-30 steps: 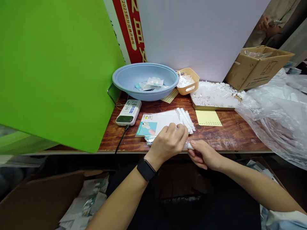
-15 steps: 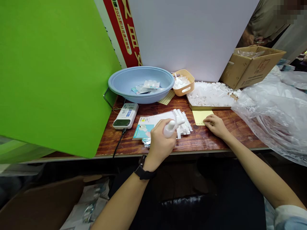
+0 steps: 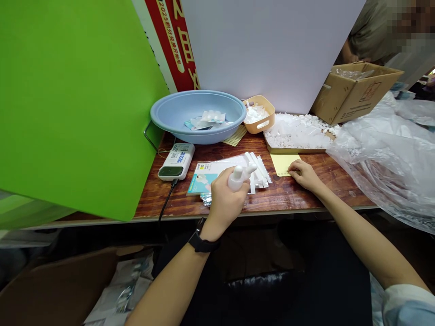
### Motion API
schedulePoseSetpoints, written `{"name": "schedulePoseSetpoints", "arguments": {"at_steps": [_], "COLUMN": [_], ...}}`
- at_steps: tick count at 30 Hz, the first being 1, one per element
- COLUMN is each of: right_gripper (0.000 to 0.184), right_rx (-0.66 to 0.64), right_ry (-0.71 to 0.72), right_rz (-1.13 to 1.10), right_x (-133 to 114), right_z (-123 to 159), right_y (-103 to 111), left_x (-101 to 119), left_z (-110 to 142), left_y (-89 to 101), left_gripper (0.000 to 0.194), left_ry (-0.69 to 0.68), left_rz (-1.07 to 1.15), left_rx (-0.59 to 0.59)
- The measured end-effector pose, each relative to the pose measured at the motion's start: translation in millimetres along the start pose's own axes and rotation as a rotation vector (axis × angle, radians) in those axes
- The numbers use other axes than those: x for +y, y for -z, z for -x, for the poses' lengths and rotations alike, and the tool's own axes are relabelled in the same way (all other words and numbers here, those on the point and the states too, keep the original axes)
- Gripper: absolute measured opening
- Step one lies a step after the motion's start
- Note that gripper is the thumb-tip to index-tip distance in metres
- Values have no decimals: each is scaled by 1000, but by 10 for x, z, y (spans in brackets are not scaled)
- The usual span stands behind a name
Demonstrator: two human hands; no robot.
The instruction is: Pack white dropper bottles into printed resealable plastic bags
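My left hand (image 3: 227, 199) is wrapped round a white plastic piece with rounded, nozzle-like ends (image 3: 238, 177), perhaps a small bottle; its lower part is hidden in the palm. Under and beyond this hand lies a stack of flat clear packets with printed cards (image 3: 205, 181), their white strips (image 3: 258, 170) pointing right. On the tabletop, my right hand (image 3: 306, 175) has thumb and forefinger pinched at the right corner of a yellow sheet of small round stickers (image 3: 282, 164). Whether a single sticker is between those fingertips is too small to tell.
A blue basin (image 3: 200, 136) with packets stands at the back left, near a white device (image 3: 177, 160) with a cable. Right of it are an orange basket (image 3: 268, 120), a cardboard tray (image 3: 295, 150) of white pieces, a carton (image 3: 360, 97) and clear plastic bags (image 3: 387, 158). Another person stands behind.
My hands have parted: the right moved from the white piece to the yellow sheet, while the left kept the piece and turned it upright. Over the last half second both hands hardly moved.
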State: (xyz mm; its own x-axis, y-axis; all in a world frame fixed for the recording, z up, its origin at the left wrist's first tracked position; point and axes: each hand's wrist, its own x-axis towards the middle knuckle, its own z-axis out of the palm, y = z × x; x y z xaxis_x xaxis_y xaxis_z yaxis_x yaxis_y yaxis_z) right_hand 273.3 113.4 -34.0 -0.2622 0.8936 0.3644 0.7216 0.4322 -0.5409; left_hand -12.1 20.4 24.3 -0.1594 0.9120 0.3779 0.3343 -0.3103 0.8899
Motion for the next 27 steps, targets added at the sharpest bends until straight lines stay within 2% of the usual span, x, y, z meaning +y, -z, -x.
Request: {"name": "schedulePoseSetpoints", "arguments": {"at_steps": [6,10,20,27], "right_gripper": [15,12,6,13], "right_rx": [-3,-12,-74,-67], "right_ry": [10,4,20,45], "right_rz": [2,-3,-16,-41], "right_x": [6,20,14,39], "right_z": [25,14,-43,25], "right_y": [18,21,47,89], "left_x": [21,36,15,3], "left_z": [-7,-19,-3,-25], "left_y": [1,-4,5,12], "left_gripper": [12,7,8,10], "left_ry": [36,76,117,154], "left_rz": [12,23,89,105], "left_rx": [-6,-10,-14,-6]}}
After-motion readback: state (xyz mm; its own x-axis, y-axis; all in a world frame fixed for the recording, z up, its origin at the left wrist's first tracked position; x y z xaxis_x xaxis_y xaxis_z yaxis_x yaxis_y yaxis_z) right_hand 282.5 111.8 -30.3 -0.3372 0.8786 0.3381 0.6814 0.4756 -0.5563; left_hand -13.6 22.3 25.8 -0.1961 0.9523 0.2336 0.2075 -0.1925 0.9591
